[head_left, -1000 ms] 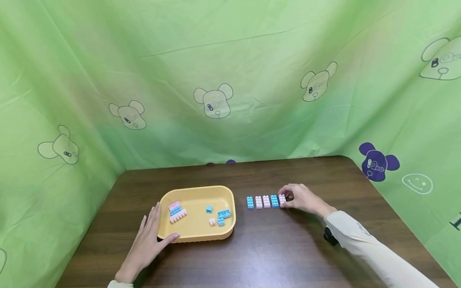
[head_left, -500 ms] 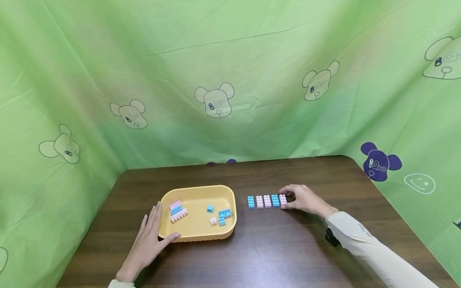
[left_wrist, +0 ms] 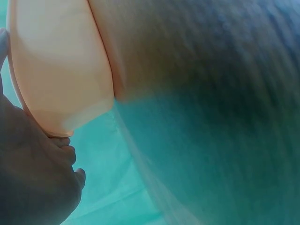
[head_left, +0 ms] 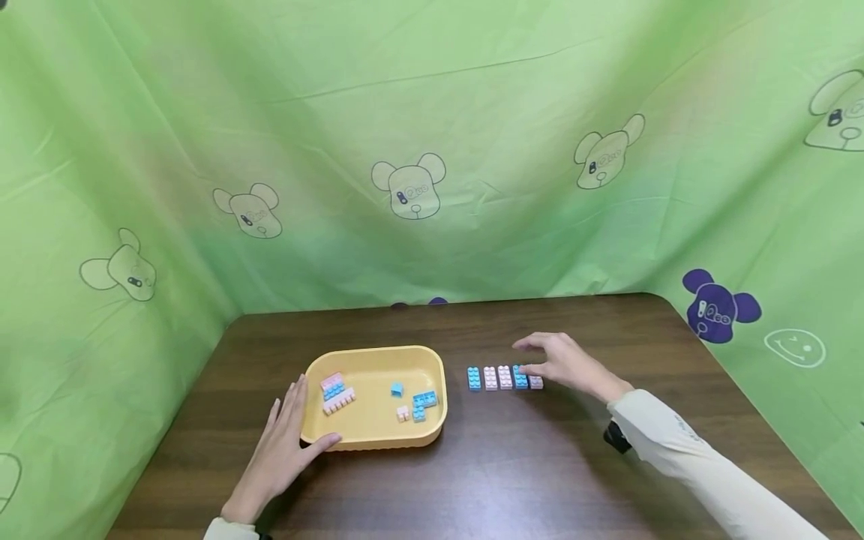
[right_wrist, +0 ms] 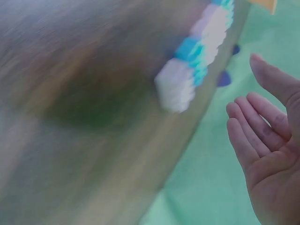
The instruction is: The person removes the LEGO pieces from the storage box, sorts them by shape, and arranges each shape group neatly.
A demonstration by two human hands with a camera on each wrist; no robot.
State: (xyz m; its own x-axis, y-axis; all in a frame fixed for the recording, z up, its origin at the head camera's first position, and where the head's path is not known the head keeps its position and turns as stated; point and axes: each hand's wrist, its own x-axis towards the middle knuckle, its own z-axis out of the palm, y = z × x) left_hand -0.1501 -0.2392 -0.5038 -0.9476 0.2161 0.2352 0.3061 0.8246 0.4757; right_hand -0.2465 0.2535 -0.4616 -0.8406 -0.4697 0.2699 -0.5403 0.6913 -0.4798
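Lower right, studded pink and blue bricks (head_left: pixel 505 377) line up by the right hand (head_left: pixel 568 364), fingers parted, seemingly empty; the left hand (head_left: pixel 278 454) has straight fingers.

- Right sleeve (head_left: pixel 709 469): long, off-white to cream, plain cloth; light creasing along the forearm, cuff ending at the wrist.
- Printed marking (head_left: pixel 683 428) on that sleeve, a little up from the cuff: small, greyish, running along the arm; too small to read.
- Black object (head_left: pixel 617 438) at underside of right wrist, against the cuff: compact, dark all over; finer detail can't be made out.
- Left sleeve (head_left: pixel 229 530): only the cuff end in frame, same pale cream.
- Dark sliver (head_left: pixel 266 537) beside left cuff; too little showing to identify.
- Left hand (head_left: pixel 275 454): bare, slim fingers.
- Right hand (head_left: pixel 567 365): bare; palm creases distinct in right wrist view.
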